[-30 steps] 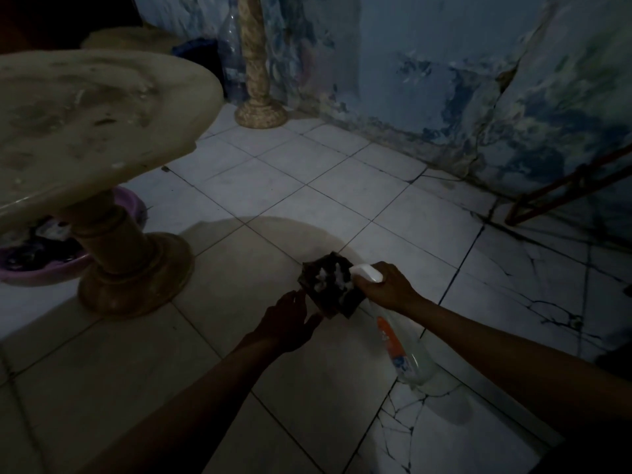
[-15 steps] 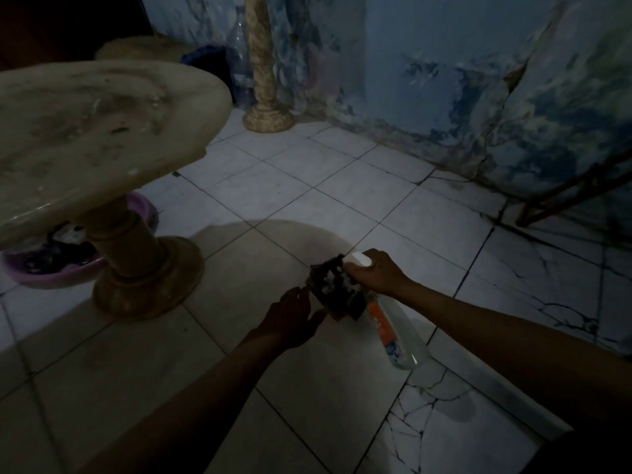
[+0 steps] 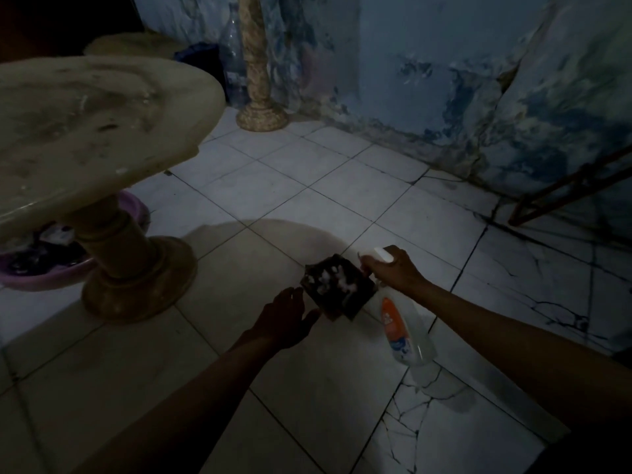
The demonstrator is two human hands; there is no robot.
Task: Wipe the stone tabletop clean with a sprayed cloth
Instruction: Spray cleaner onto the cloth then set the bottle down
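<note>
Cloth: dark folded rag [image 3: 338, 285] with white foam, soft, limp; take hold at 7 o'clock edge.
Left hand [image 3: 285, 318]: fingers pinch that edge.
Right hand [image 3: 393, 268]: fingers curled round clear plastic spray bottle [image 3: 402, 328].

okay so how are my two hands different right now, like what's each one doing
The right hand grips the head of the spray bottle; the left hand holds the dark cloth by its near edge, fingers fairly straight.
The right hand sits above and to the right of the cloth, nozzle aimed at it; the left hand sits below and to the left of it.
Both are held low over the tiled floor, away from the stone tabletop.
</note>
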